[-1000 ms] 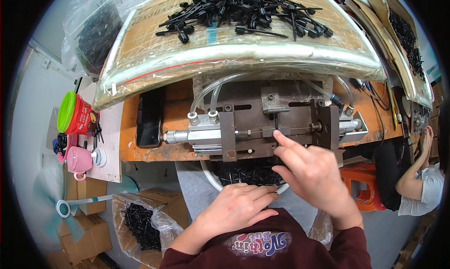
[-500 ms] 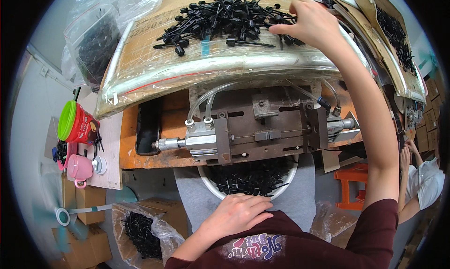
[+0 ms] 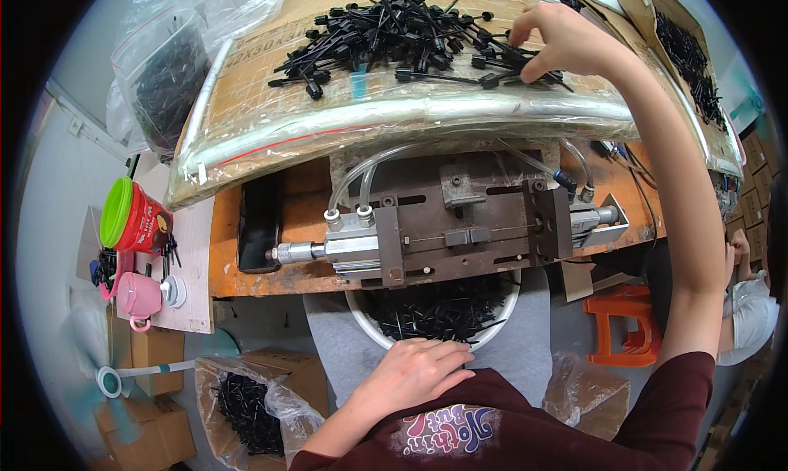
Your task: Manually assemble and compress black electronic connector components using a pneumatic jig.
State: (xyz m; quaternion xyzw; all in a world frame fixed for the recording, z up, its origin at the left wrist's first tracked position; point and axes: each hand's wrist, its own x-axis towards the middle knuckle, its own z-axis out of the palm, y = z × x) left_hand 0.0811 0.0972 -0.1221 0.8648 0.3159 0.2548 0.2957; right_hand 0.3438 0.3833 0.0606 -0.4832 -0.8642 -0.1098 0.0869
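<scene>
On the cardboard-topped surface lies a pile of black plastic parts with thin stems and thicker heads (image 3: 386, 36). At the pile's right edge, my right hand (image 3: 570, 40) is open, thumb and fingers curved apart around a few loose parts, with nothing visibly gripped. My left hand (image 3: 419, 371) rests with fingers stretched out at the near rim of a white bowl (image 3: 359, 315) on my lap. More black parts (image 3: 435, 311) fill this bowl. Between the pile and the bowl stands a brown metal fixture (image 3: 468, 216) with a silver air cylinder (image 3: 353, 249) at its left.
Clear air hoses (image 3: 353, 175) arch over the fixture. To the left are a red tub with a green rim (image 3: 148, 216) and a pink cup (image 3: 139, 294). A lined carton of black parts (image 3: 246, 409) stands below. An orange stool (image 3: 616, 323) and another person (image 3: 747, 323) are at right.
My right hand has shifted right and a little nearer, and several black parts now lie spread farther right from the pile. The left hand stays almost still.
</scene>
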